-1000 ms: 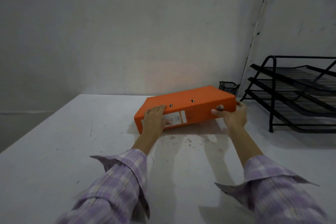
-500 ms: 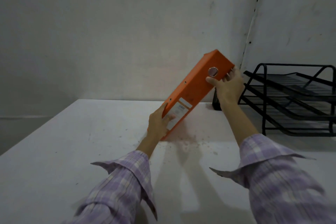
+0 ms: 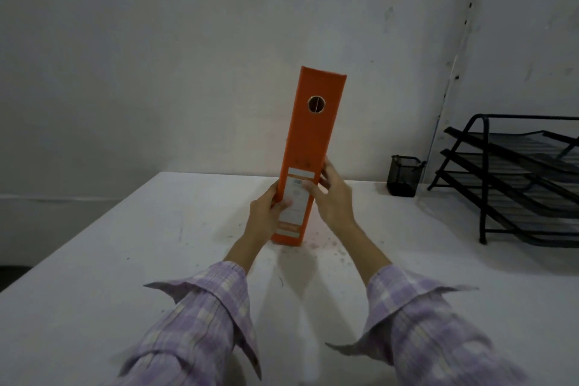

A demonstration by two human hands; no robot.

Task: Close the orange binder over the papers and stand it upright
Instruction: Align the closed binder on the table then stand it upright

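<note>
The orange binder [image 3: 310,141] stands upright on the white table [image 3: 125,244], closed, its spine with a round finger hole and a white label facing me. It leans very slightly to the right at the top. My left hand [image 3: 266,213] clasps the lower left edge of the spine, thumb across the label. My right hand [image 3: 332,197] holds the lower right side, fingers curled around the cover. The papers are hidden inside.
A black mesh pen cup [image 3: 404,175] stands at the back of the table by the wall. A black wire three-tier letter tray [image 3: 517,178] fills the right side. Small specks mark the tabletop near the binder's foot.
The binder went from lying flat, through a tilt, to standing upright on its bottom edge. My right hand slid from the top end down to the lower right side.
</note>
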